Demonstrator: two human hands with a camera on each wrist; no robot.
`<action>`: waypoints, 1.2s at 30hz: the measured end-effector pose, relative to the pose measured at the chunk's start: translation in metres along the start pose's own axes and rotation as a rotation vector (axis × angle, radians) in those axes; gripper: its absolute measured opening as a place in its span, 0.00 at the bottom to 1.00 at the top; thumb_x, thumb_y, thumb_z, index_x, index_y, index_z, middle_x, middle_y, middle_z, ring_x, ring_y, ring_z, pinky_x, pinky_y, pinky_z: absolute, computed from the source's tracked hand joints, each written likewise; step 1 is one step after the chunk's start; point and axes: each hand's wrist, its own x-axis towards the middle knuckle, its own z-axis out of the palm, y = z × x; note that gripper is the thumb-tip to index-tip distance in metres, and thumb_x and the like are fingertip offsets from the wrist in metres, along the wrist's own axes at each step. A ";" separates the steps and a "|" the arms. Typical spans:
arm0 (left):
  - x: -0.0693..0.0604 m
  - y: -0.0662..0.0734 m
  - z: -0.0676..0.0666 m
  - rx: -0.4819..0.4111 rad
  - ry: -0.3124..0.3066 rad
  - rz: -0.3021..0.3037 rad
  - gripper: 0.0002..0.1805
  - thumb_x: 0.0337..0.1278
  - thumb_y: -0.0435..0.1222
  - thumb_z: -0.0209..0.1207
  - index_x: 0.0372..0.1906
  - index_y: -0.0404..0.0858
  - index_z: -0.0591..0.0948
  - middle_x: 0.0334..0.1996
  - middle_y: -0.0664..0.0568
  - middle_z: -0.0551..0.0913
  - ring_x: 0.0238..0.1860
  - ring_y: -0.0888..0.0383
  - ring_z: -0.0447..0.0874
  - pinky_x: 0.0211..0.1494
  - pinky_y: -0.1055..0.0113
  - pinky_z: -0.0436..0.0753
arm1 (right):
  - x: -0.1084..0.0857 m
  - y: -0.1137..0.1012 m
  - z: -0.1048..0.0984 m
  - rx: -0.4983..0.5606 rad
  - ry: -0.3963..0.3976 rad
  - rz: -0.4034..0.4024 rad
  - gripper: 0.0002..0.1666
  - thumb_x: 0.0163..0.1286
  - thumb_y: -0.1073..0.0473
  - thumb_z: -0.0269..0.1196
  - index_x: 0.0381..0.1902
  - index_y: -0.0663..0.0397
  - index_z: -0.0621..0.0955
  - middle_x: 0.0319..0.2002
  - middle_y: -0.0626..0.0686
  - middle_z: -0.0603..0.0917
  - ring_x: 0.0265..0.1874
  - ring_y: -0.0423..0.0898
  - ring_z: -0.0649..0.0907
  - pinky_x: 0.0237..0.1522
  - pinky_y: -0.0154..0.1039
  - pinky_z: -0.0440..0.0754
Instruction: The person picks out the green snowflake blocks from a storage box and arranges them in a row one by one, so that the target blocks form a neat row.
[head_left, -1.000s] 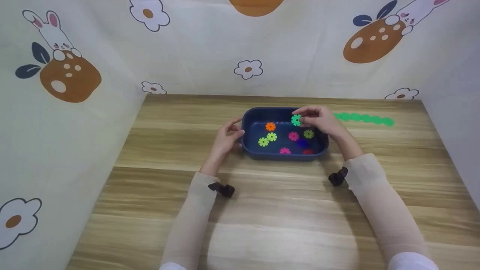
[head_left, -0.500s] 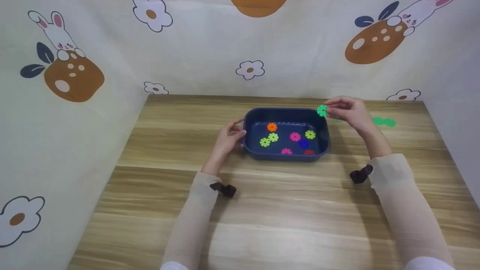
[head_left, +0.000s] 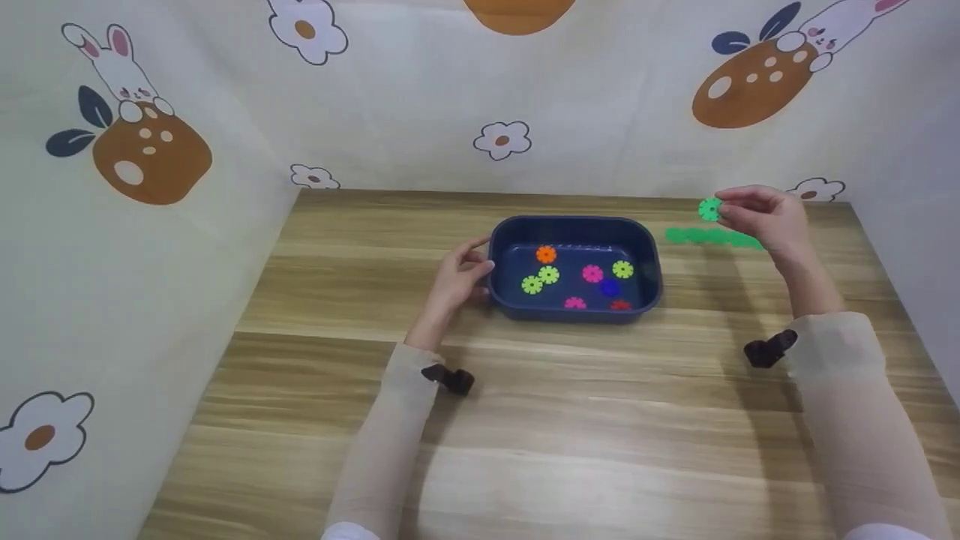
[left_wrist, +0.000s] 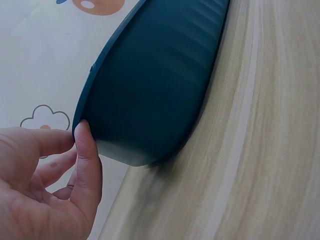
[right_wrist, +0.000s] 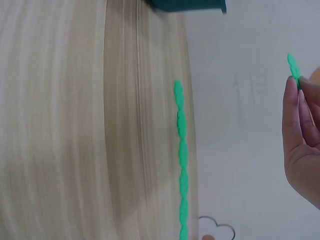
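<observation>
My left hand [head_left: 452, 279] pinches the left rim of a dark blue plastic bin [head_left: 574, 315] between thumb and fingers; the left wrist view shows the grip on the edge of the bin [left_wrist: 150, 80]. In the air at the back right, my right hand [head_left: 769, 217] pinches a green notched disc [head_left: 709, 209] by its edge. Below it on the table lies a row of green discs [head_left: 705, 235], its right end hidden by the hand. The right wrist view shows this row of discs [right_wrist: 183, 155] lying apart from the held disc [right_wrist: 293, 66].
Inside the bin lie several loose discs: an orange disc [head_left: 546, 254], yellow-green discs [head_left: 532, 284], pink discs [head_left: 592, 274], a blue disc [head_left: 609, 287] and a red disc [head_left: 620, 305]. A printed curtain [head_left: 405, 97] rises behind the wooden table [head_left: 585, 420].
My right hand has carried the green disc out from over the bin, to the right and above the row of discs. The left hand has stayed on the rim.
</observation>
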 end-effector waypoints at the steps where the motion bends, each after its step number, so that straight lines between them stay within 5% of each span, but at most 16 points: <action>1: 0.000 0.000 0.000 -0.001 0.001 0.000 0.27 0.64 0.28 0.60 0.68 0.42 0.75 0.44 0.47 0.75 0.40 0.59 0.77 0.36 0.59 0.88 | -0.001 0.000 -0.004 -0.001 0.031 0.000 0.11 0.64 0.73 0.65 0.45 0.64 0.86 0.32 0.49 0.88 0.31 0.39 0.88 0.37 0.29 0.88; 8: 0.000 0.001 0.000 -0.020 -0.008 -0.030 0.26 0.66 0.27 0.58 0.68 0.42 0.74 0.43 0.50 0.74 0.38 0.61 0.76 0.33 0.64 0.85 | -0.006 -0.001 -0.032 0.035 0.207 0.059 0.09 0.64 0.74 0.65 0.37 0.58 0.88 0.29 0.47 0.88 0.28 0.37 0.87 0.35 0.28 0.88; 17: 0.001 0.001 -0.002 -0.011 0.002 -0.024 0.26 0.65 0.27 0.59 0.68 0.42 0.75 0.44 0.49 0.75 0.39 0.61 0.77 0.37 0.59 0.87 | -0.009 0.004 -0.068 0.047 0.415 0.262 0.13 0.64 0.73 0.64 0.37 0.50 0.86 0.29 0.43 0.84 0.29 0.34 0.85 0.36 0.25 0.87; 22: 0.000 0.001 0.000 -0.004 -0.003 -0.020 0.26 0.65 0.28 0.59 0.68 0.42 0.74 0.44 0.49 0.74 0.40 0.60 0.77 0.38 0.58 0.88 | -0.012 0.012 -0.092 0.030 0.474 0.356 0.13 0.64 0.73 0.64 0.33 0.47 0.86 0.26 0.42 0.83 0.27 0.34 0.85 0.36 0.26 0.87; 29: -0.001 0.001 0.001 -0.016 -0.006 -0.011 0.27 0.64 0.27 0.59 0.67 0.42 0.75 0.43 0.49 0.73 0.38 0.60 0.76 0.33 0.64 0.86 | -0.019 0.024 -0.113 -0.060 0.521 0.482 0.12 0.66 0.69 0.65 0.39 0.44 0.85 0.35 0.39 0.79 0.31 0.32 0.82 0.41 0.25 0.86; 36: -0.002 0.001 0.000 -0.017 0.004 -0.006 0.26 0.65 0.27 0.59 0.67 0.42 0.75 0.43 0.49 0.74 0.37 0.61 0.76 0.32 0.66 0.84 | -0.013 0.032 -0.123 -0.172 0.541 0.534 0.17 0.70 0.69 0.59 0.26 0.41 0.84 0.21 0.37 0.77 0.21 0.28 0.83 0.35 0.23 0.86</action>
